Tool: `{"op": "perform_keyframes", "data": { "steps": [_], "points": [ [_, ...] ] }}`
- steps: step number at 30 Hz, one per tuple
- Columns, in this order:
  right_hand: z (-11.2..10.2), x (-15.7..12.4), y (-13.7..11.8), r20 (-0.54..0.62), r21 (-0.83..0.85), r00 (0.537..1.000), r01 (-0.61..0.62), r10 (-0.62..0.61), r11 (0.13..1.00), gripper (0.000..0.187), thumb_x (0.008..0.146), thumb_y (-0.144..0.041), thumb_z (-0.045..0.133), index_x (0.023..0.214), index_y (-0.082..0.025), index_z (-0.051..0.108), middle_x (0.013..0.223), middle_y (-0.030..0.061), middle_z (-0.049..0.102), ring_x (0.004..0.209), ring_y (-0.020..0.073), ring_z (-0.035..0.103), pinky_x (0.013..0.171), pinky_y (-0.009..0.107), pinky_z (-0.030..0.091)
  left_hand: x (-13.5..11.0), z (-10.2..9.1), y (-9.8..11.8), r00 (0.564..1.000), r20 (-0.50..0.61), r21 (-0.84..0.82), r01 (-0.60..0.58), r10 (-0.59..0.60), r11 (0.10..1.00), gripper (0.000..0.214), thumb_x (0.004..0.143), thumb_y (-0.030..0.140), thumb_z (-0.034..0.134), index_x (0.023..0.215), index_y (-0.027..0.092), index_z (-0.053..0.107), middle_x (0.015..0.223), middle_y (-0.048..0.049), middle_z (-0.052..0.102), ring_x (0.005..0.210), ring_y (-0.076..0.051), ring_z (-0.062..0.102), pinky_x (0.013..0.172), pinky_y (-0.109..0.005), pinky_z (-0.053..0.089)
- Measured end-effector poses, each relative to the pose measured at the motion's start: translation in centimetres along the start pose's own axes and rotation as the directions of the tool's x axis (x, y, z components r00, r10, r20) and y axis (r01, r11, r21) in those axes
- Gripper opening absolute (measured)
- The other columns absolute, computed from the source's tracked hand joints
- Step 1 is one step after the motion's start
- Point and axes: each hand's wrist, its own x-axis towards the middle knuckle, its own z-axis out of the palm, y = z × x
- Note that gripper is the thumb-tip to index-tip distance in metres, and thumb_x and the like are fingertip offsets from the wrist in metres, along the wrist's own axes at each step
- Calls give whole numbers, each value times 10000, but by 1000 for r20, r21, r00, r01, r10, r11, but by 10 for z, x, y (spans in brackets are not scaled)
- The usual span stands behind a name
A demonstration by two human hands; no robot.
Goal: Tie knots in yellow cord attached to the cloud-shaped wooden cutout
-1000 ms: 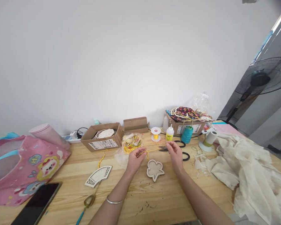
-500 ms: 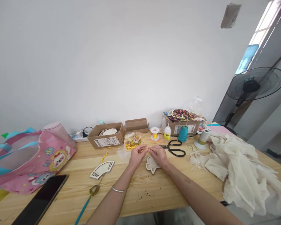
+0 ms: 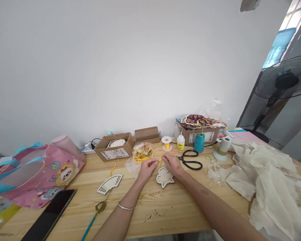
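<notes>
Between my two hands runs a yellow cord, pinched by the fingertips on both sides. My left hand is closed on the cord's left part, and my right hand grips it from the right. Below the fingers lies a flat, pale wooden flower-shaped piece, with the cord leading down to its top edge. Whether a knot sits in the cord is too small to make out. Black-handled scissors rest just right of my right hand, their blades partly hidden behind it.
Behind my hands stand a bag of yellow cords, a cord spool, a glue bottle and teal thread. A fan-shaped wooden piece, a spoon and a phone lie left. Cream cloth is heaped right.
My fingers have drawn slightly apart, with the cord between them. The flower piece shows more fully below my right hand. The camera view has shifted a little.
</notes>
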Motion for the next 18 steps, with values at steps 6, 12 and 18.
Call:
{"op": "perform_keyframes", "data": {
  "steps": [6, 12, 18],
  "points": [
    [-5, -3, -3, -16, -12, 1000, -24, 24, 1000, 192, 795, -229, 337, 796, -192, 526, 757, 19, 589, 667, 125, 524, 572, 218, 332, 7, 3, 10, 998, 44, 15, 50, -50, 999, 248, 611, 314, 577, 751, 122, 647, 742, -60, 654, 674, -157, 557, 655, -257, 408],
    [-8, -3, -2, -52, -20, 998, -44, 43, 999, 202, 800, -234, 319, 795, -181, 514, 743, 28, 586, 658, 131, 526, 553, 218, 327, 23, 7, 14, 988, 144, 82, 44, -55, 996, 254, 597, 326, 584, 726, 119, 655, 707, -51, 658, 620, -150, 552, 616, -255, 404],
    [-14, -3, 1, -149, -16, 988, -38, 35, 999, 199, 791, -232, 329, 773, -175, 519, 749, 33, 556, 645, 130, 508, 546, 219, 332, 21, 16, 11, 989, 139, -20, 45, -42, 999, 244, 595, 319, 598, 733, 124, 644, 692, -41, 652, 586, -120, 537, 589, -230, 403]
  ]
}}
